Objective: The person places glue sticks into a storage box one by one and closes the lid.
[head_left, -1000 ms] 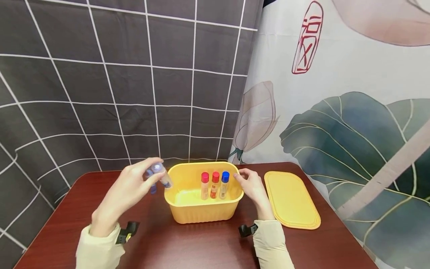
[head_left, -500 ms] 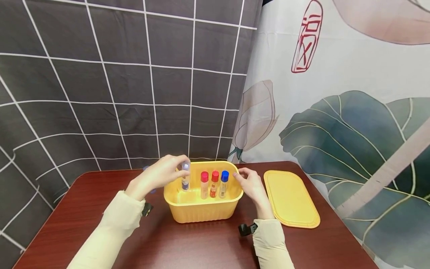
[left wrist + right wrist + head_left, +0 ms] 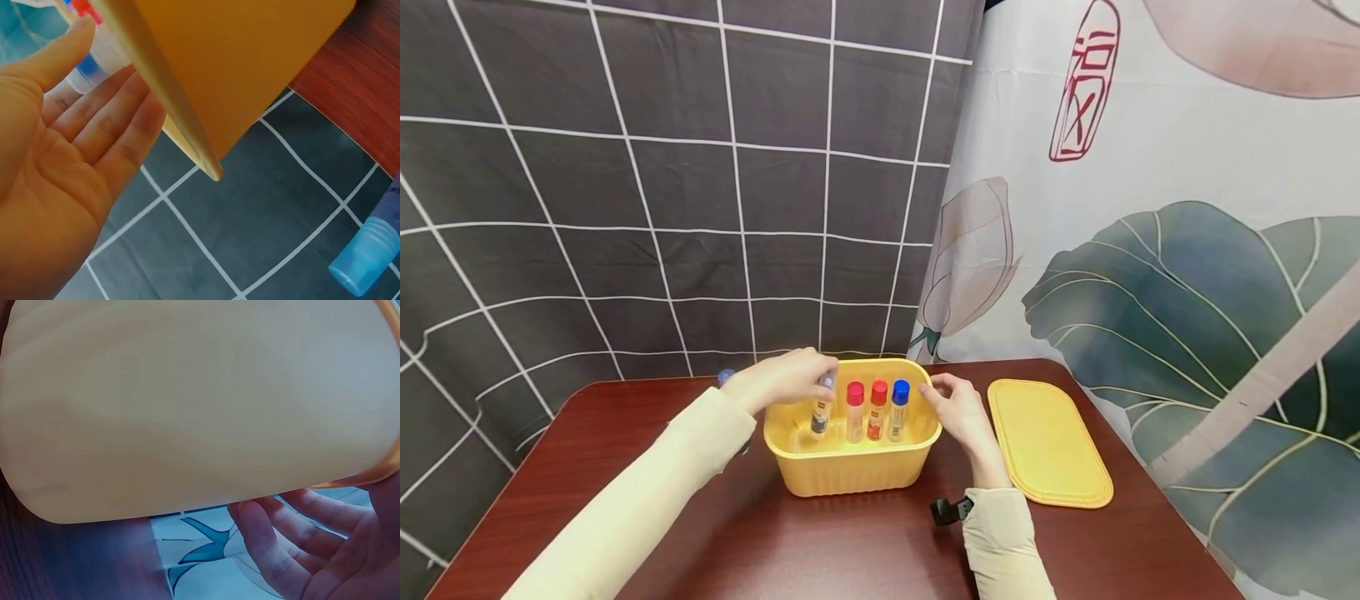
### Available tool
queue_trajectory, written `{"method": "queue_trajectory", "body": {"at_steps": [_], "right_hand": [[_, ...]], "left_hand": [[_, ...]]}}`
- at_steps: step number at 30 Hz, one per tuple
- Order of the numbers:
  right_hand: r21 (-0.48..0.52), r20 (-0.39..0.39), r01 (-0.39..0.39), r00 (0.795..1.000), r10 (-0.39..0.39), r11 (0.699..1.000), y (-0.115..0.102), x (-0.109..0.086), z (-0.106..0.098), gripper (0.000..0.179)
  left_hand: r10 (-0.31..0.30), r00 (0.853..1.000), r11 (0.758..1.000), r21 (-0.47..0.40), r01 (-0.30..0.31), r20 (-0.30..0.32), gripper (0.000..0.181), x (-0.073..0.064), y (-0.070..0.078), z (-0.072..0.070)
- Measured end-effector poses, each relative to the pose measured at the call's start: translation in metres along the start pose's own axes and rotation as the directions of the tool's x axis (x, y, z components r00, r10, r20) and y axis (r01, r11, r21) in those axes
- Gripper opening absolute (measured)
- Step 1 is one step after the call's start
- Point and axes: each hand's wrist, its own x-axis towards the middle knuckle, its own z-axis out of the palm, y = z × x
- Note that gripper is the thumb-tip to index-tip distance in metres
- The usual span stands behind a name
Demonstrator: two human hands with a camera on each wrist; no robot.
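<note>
My left hand (image 3: pixel 782 377) reaches over the left rim of the yellow plastic box (image 3: pixel 850 477) and holds a small glue bottle (image 3: pixel 821 418) by its clear cap, the bottle tilted slightly inside the box. In the left wrist view the cap (image 3: pixel 89 74) lies between thumb and fingers. Beside it, a pink-capped bottle (image 3: pixel 855 412), a red-capped bottle (image 3: pixel 877 412) and a blue-capped bottle (image 3: pixel 898 412) stand upright in a row. My right hand (image 3: pixel 961 421) grips the box's right rim, thumb at the edge and fingers outside the wall.
A flat yellow lid (image 3: pixel 1051 443) lies on the dark red table (image 3: pixel 865 550) right of the box. Behind my left forearm stands another blue bottle (image 3: pixel 726 377), also seen as a blue-topped bottle (image 3: pixel 365 256) in the left wrist view. A grid-patterned cloth (image 3: pixel 677 183) hangs behind.
My left hand has carried the clear-capped glue bottle rightward from outside the box's left end into the box and lowered it beside the row. The right hand keeps its place.
</note>
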Motion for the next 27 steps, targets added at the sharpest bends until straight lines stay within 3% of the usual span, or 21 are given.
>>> {"method": "queue_trajectory", "body": {"at_steps": [4, 10, 27], "right_hand": [[0.003, -0.004, 0.007, 1.0, -0.007, 1.0, 0.0, 0.0, 0.0, 0.03], [0.004, -0.006, 0.011, 1.0, -0.011, 1.0, 0.0, 0.0, 0.0, 0.029], [-0.02, -0.014, 0.02, 1.0, -0.02, 1.0, 0.0, 0.001, 0.001, 0.03]], "left_hand": [[-0.025, 0.999, 0.998, 0.059, 0.022, 0.042, 0.018, 0.008, 0.002, 0.0], [-0.076, 0.992, 0.995, 0.079, 0.069, 0.097, 0.017, 0.016, 0.003, 0.003], [-0.072, 0.991, 0.992, 0.111, 0.06, 0.115, 0.012, 0.025, 0.006, 0.01]]}}
